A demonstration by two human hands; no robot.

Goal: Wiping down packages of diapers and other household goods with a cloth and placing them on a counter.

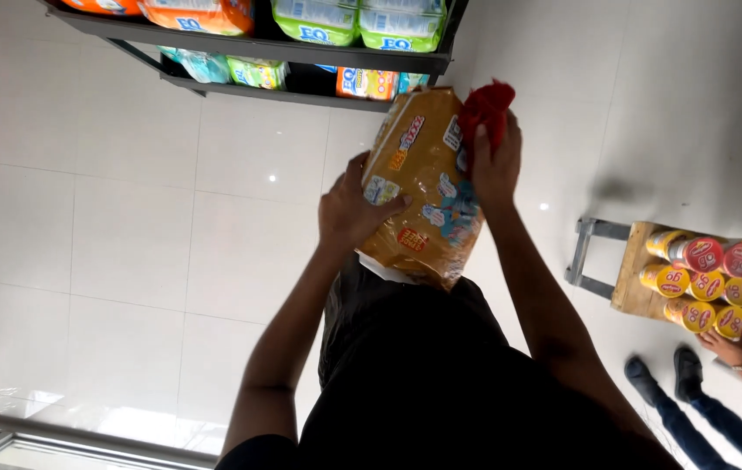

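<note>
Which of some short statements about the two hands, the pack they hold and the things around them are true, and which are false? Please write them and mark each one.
1. The left hand grips the side of a large yellow-orange pack. True.
2. The right hand is empty. False: it presses a red cloth against the pack.
3. The pack lies on the floor. False: both hands hold it up above the white tiled floor.
4. Coloured packs stand on a dark shelf beyond the hands. True.
5. Another person's hand is at a stack of cans on a small wooden stand. True.
</note>
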